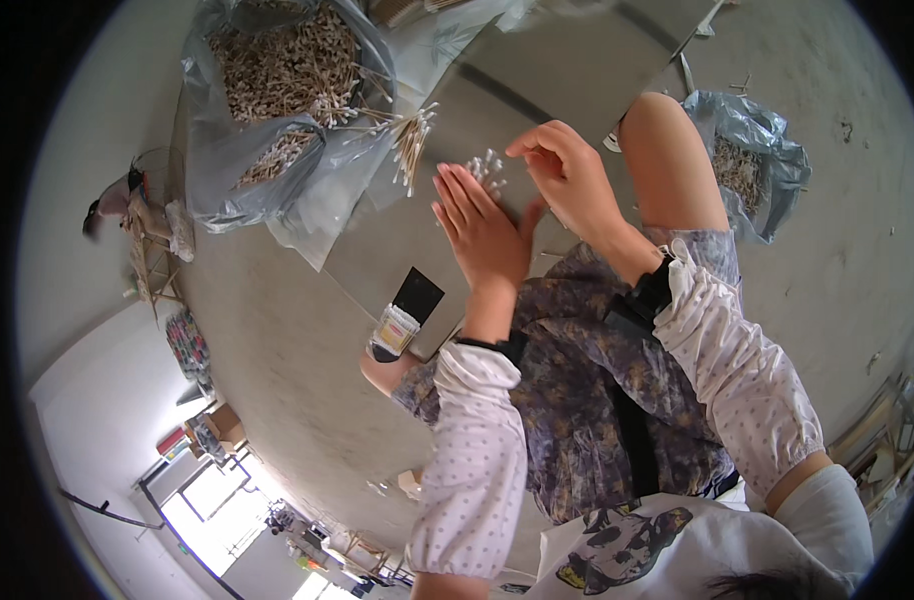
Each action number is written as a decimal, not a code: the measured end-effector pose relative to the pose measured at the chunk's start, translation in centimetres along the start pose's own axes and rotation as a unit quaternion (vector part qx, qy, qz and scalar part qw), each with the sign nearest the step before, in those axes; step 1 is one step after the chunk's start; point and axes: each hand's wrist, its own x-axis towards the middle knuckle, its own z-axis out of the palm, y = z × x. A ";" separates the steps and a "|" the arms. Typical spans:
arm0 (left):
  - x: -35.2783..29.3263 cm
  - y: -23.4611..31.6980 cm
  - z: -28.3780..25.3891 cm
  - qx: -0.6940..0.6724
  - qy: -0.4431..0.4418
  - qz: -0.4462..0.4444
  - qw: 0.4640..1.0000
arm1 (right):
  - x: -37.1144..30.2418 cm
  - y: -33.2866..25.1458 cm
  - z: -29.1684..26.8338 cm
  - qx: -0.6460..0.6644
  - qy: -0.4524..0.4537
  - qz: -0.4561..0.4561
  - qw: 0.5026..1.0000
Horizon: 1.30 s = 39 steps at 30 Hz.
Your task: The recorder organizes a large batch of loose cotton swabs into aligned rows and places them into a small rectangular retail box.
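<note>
Tips of a bundle of cotton swabs [485,170] show beside the fingers of my left hand [485,232]. That hand is back up, its fingers long and together, with the thumb out to the right; the bundle seems held beneath it, and the sticks are mostly hidden. My right hand [574,182] is raised just to the right of the swabs, fingers bent in toward the thumb. Whether anything small sits in that pinch cannot be made out. Left of my hands, loose cotton swabs [413,145] fan out at the edge of a grey work surface [377,235].
A large grey plastic bag [209,180] full of swabs stands at the far left. On the right is a smaller bag [782,165] with swabs inside. A black and white packet [397,328] rests by my left knee. Another person [127,205] is at the left.
</note>
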 end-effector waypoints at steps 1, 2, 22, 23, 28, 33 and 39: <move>1.0 -0.9 -0.1 0.001 0.017 0.010 1.000 | -0.1 0.1 0.1 0.006 0.008 0.000 1.000; 1.9 -1.5 0.0 0.002 0.020 0.007 1.000 | 0.0 0.1 0.1 0.012 0.017 0.001 1.000; 0.7 -0.3 -0.2 0.026 0.004 -0.068 0.997 | -0.2 -0.5 0.7 -0.015 -0.018 0.021 1.000; 0.1 0.6 0.2 0.003 0.005 -0.060 0.998 | -0.3 -0.3 0.4 -0.012 -0.017 0.023 1.000; -2.9 2.7 0.0 -0.025 -0.022 -0.013 0.999 | 0.0 0.5 -0.3 -0.037 -0.015 0.016 0.999; -2.7 1.8 -0.1 -0.012 -0.011 -0.012 1.000 | -0.3 0.3 0.3 -0.033 -0.026 0.030 0.999; -0.8 0.6 -0.2 0.009 0.002 -0.019 1.000 | -0.4 0.6 0.3 -0.034 -0.021 -0.004 0.999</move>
